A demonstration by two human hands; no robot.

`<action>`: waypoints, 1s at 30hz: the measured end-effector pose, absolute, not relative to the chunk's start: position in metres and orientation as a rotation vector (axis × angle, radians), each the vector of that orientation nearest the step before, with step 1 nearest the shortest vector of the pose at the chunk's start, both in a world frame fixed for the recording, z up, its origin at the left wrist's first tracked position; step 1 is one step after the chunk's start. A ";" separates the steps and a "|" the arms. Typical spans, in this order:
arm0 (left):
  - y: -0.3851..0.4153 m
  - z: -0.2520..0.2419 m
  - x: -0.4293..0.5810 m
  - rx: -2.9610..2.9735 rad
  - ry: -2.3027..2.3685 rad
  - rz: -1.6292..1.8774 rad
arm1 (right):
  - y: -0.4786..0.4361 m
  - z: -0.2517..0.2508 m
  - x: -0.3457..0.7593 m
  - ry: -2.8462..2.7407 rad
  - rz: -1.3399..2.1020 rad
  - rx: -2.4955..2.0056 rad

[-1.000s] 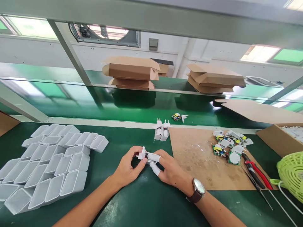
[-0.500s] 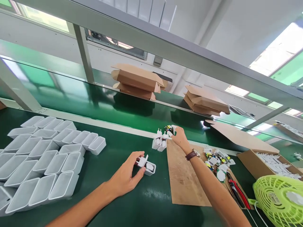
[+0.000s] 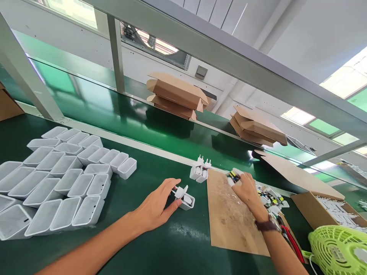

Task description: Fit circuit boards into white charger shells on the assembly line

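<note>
My left hand (image 3: 156, 202) has its thumb and fingers round a small white charger case (image 3: 187, 205) with a two-pin plug piece (image 3: 181, 192) lying across its open top. Over the upper part of a brown cardboard sheet (image 3: 229, 217), my right hand (image 3: 247, 189) grips a small circuit board (image 3: 233, 176) with yellow and black parts and white pieces at its ends. Just left of the sheet, two more white charger cases (image 3: 197, 173) stand side by side with plug pins pointing up. A heap of circuit boards (image 3: 271, 196) sits right of my right hand, partly hidden by it.
Rows of open white cases (image 3: 69, 185) cover the left of the green bench (image 3: 137, 248). At right are red-handled pliers (image 3: 292, 238), a green fan (image 3: 335, 248) and a carton of white parts (image 3: 309, 204). Folded cardboard boxes (image 3: 177, 93) rest on the shelf behind.
My right hand has moved right with the circuit board, from beside the two standing charger cases to above the cardboard sheet. My left hand keeps its hold; the view has shifted slightly.
</note>
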State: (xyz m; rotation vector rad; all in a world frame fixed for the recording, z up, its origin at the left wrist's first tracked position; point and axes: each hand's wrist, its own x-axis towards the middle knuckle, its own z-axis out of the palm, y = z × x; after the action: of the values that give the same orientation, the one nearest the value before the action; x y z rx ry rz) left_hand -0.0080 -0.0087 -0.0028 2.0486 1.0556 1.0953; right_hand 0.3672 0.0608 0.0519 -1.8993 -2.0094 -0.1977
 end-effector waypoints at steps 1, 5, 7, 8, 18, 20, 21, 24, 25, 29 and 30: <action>-0.009 -0.003 -0.007 2.049 1.058 1.098 | 0.041 0.048 0.376 -2.032 -0.197 -1.899; -0.010 -0.004 -0.003 2.021 1.092 1.073 | -0.020 0.035 0.376 -2.132 -0.287 -1.686; -0.011 -0.005 -0.001 2.003 1.126 1.041 | -0.033 0.039 0.351 -2.157 -0.249 -1.524; -0.011 -0.005 -0.001 1.998 1.140 1.025 | -0.036 0.043 0.334 -2.173 -0.170 -1.444; -0.012 -0.007 -0.008 2.023 1.105 0.842 | -0.016 0.023 0.216 -2.309 0.345 -0.887; -0.012 -0.009 -0.008 2.015 1.116 0.821 | -0.016 0.014 0.218 -2.275 0.317 -0.865; -0.012 -0.010 -0.007 2.012 1.128 0.823 | -0.017 0.012 0.220 -2.267 0.286 -0.856; -0.012 -0.013 -0.005 2.009 1.178 0.896 | -0.019 0.011 0.225 -2.213 0.205 -0.839; -0.012 -0.013 -0.004 2.012 1.190 0.928 | -0.020 0.012 0.225 -2.188 0.206 -0.842; -0.012 -0.016 -0.001 2.012 1.233 0.959 | -0.021 0.011 0.222 -2.175 0.309 -0.879; -0.012 -0.017 -0.001 2.009 1.244 0.946 | -0.022 0.009 0.222 -2.165 0.332 -0.908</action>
State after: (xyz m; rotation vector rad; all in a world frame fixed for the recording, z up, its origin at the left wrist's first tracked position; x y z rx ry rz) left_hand -0.0006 -0.0121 -0.0168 2.0090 1.2444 0.9460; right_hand 0.2216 -0.0217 0.0089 -0.9080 -2.1645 0.3318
